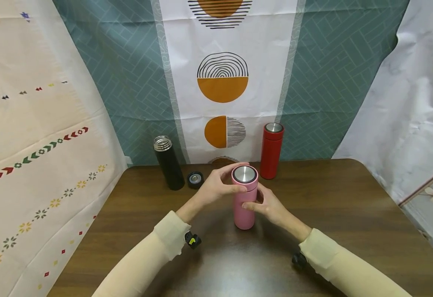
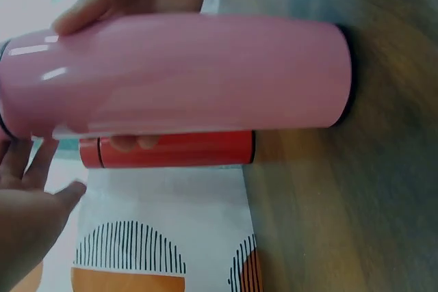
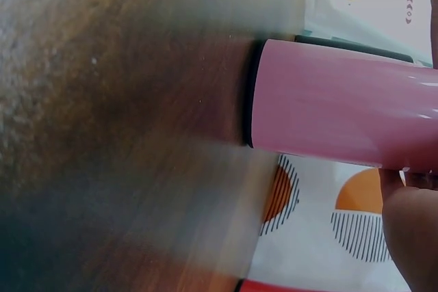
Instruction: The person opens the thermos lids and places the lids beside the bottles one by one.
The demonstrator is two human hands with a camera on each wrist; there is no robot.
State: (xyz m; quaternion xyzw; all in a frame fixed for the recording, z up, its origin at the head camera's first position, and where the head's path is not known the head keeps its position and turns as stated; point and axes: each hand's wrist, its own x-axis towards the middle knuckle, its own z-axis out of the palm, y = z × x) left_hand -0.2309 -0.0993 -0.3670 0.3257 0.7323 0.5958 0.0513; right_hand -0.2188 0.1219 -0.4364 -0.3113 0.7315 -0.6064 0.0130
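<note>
A pink thermos bottle [image 1: 244, 208] with a steel-topped lid [image 1: 245, 174] is held upright in front of me. My left hand [image 1: 216, 184] grips it at the lid from the left, thumb on the near side and fingers reaching round behind. Lower down, my right hand [image 1: 273, 206] holds the bottle's body from the right, its thumb across the front. The left wrist view shows the pink thermos bottle [image 2: 205, 73] lying across the picture, with both hands near its lid end. Whether its base touches the table cannot be told.
At the back left of the wooden table [image 1: 331, 206] stands a black thermos bottle [image 1: 170, 167] with its steel mouth uncovered. A black lid [image 1: 195, 180] lies beside it. Behind the pink bottle, to the right, a red thermos bottle [image 1: 271, 154] stands capped. Patterned cloth [image 1: 221, 41] hangs behind.
</note>
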